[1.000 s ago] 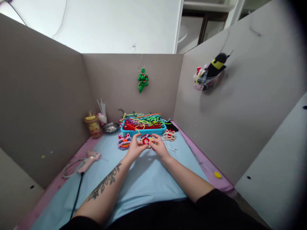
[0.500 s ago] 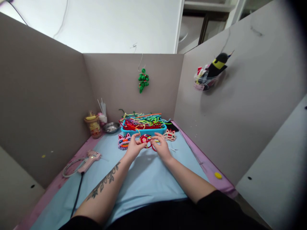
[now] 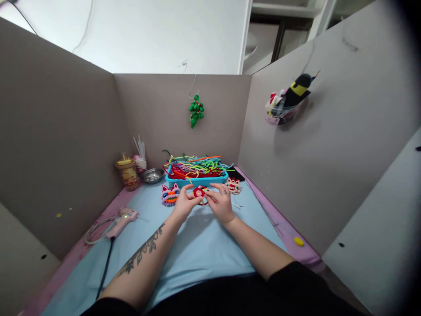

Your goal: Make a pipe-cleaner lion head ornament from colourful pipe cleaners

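Between my hands, above the blue cloth, is a red pipe-cleaner piece [image 3: 199, 192] with a pink centre and a bit of yellow-green. My left hand [image 3: 186, 202] pinches its left side between thumb and fingers. On its right side, my right hand [image 3: 220, 204] grips it with the fingertips, which partly cover its edge. Left of my left hand lies a purple pipe-cleaner animal face [image 3: 170, 195] with pink ears and an orange mouth. A cream and red animal face [image 3: 233, 185] lies just beyond my right hand.
A blue basket [image 3: 197, 180] of colourful pipe cleaners stands behind my hands. At left are a pink glue gun [image 3: 122, 223] with its cord, a metal bowl [image 3: 153, 176] and a lidded cup [image 3: 128, 174]. A yellow disc [image 3: 298, 242] lies at right. Grey panels enclose the table.
The red piece has turned and looks more compact, with its loop no longer hanging low on the right. My right hand has shifted slightly and its fingers have curled in.
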Motion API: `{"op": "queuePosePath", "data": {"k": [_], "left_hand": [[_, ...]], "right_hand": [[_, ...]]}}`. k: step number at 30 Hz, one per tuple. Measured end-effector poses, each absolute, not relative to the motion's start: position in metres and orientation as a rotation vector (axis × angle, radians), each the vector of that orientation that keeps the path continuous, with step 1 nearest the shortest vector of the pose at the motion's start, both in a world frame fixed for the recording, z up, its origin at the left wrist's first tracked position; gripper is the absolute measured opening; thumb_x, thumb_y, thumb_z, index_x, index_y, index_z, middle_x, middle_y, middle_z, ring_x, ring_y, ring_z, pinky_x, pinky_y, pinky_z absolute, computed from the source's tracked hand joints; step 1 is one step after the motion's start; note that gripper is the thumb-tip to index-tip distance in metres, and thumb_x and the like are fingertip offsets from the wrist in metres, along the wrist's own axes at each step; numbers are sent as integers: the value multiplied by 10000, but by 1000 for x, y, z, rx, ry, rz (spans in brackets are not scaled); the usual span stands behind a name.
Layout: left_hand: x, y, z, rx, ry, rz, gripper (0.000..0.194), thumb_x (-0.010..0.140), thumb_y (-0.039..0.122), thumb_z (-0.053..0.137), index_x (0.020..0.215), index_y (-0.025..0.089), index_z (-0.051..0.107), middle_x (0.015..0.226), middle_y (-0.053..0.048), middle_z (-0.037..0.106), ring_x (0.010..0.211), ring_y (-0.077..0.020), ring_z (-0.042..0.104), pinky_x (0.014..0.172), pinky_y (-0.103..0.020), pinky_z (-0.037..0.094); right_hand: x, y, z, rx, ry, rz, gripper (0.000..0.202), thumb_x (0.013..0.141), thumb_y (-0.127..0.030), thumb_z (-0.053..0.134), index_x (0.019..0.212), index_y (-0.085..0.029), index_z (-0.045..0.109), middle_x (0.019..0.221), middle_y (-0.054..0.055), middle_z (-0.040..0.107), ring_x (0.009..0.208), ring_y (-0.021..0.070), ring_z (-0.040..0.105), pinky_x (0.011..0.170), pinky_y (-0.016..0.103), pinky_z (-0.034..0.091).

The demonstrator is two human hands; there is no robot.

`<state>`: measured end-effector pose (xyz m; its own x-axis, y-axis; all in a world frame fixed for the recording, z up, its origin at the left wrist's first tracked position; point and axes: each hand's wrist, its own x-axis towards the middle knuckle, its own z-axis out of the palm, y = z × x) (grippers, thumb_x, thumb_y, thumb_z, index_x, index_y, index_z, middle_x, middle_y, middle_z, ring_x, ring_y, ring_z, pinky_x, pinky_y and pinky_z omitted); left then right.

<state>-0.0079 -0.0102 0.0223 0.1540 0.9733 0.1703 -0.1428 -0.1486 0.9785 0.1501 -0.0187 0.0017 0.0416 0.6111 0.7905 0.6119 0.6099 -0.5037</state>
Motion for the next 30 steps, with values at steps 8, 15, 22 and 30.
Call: {"op": "queuePosePath", "data": {"k": [8,15,22,30], "left_hand": [[-10,-8,20,1384,833,1232,671,606,276,745,1144,176,357,670,20,650,590,-119,605,593,-226,439],[-15,-6,21,1609,838,1216,565,657,270,695,1102,186,356,618,50,595,492,-85,533,474,-174,343],[-16,-3,21,1451,881,1204,636,598,277,740,1100,182,361,653,33,620,576,-122,593,550,-216,416],[-16,-1,16,1249,950,1155,691,574,357,763,1129,159,402,581,65,558,382,-34,390,398,-167,229]], "right_hand": [[148,-14,3,-1055,-1628,155,104,767,-270,591,722,-248,682,1173,57,535,1137,239,433,1003,433,301],[149,0,-8,-1037,-1623,639,183,748,-355,595,651,-208,645,1306,75,462,1237,248,384,1014,426,287],[151,-5,-2,-1033,-1616,602,135,728,-339,618,749,-220,678,1304,80,463,1244,259,392,1028,435,291],[149,-20,5,-955,-1815,56,205,742,-223,584,909,-310,664,1274,17,470,1283,280,289,1054,508,248]]}}
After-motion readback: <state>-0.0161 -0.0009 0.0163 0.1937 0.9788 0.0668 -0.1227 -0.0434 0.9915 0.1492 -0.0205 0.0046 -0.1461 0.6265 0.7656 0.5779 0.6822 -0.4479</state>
